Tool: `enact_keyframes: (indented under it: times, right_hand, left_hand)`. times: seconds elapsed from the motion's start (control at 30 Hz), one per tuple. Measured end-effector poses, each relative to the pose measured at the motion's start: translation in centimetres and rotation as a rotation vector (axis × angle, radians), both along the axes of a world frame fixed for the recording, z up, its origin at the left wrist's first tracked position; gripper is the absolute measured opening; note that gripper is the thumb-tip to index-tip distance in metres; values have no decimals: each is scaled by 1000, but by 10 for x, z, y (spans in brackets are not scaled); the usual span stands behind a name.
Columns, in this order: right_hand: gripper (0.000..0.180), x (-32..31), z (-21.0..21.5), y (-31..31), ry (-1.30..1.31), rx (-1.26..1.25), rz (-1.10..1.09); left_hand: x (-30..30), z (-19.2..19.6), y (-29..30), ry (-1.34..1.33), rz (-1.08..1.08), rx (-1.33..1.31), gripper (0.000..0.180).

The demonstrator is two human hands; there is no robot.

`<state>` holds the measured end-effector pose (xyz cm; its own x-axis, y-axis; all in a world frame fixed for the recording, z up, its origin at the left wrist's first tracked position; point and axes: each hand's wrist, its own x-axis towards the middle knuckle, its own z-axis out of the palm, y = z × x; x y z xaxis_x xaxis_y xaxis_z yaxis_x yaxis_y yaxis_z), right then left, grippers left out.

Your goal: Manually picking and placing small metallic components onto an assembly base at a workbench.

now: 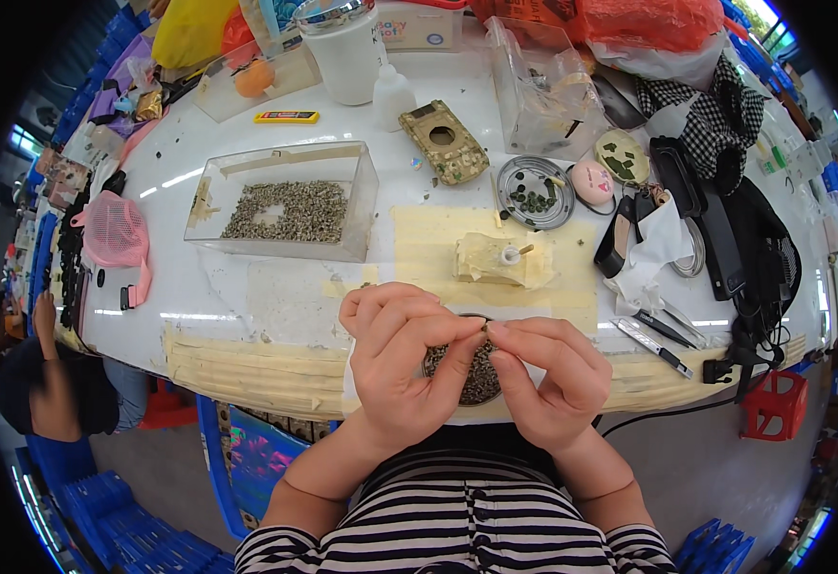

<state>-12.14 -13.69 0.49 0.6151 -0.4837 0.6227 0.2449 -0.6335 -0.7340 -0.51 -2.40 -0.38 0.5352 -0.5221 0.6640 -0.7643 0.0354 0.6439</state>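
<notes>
My left hand (407,359) and my right hand (555,373) meet fingertip to fingertip near the table's front edge. Both pinch at one tiny dark piece (485,327), too small to name. Directly below is a round dish of small grey-brown parts (479,381), partly hidden by my fingers. Just beyond sits a block wrapped in masking tape (502,259), with a white nozzle-like cup and a small stick on top. A camouflage-painted model hull (445,142) with a round hole lies farther back. Left of it stands a clear box (369,206) with many similar small parts.
To the right are a glass dish of dark green pieces (535,192), a pink round case (592,182), tweezers (684,323) and a utility knife (653,348). A pink mesh basket (116,230) is at left. A white bottle (393,96) and a clear bin (545,100) stand behind. Another person (65,392) sits at far left.
</notes>
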Motion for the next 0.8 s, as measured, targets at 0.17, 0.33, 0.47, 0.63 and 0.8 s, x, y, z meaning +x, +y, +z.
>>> enact_keyframes:
  times: [0.17, 0.33, 0.47, 0.63, 0.8]
  right_hand:
    - [22, -1, -1, -1, 38, 106, 22]
    - [19, -2, -5, -4, 94, 344, 143]
    - [17, -5, -6, -3, 120, 539, 184]
    - [18, -3, -3, -3, 23, 164, 39]
    - [21, -1, -2, -2, 15, 75, 17]
  left_hand:
    - [0, 1, 1, 29, -33, -32, 19]
    - [1, 1, 0, -9, -68, -45, 20]
    - [2, 2, 0, -29, -62, -26, 20]
    - [-2, 3, -2, -37, 3, 2, 20]
    - [0, 0, -1, 9, -5, -7, 18]
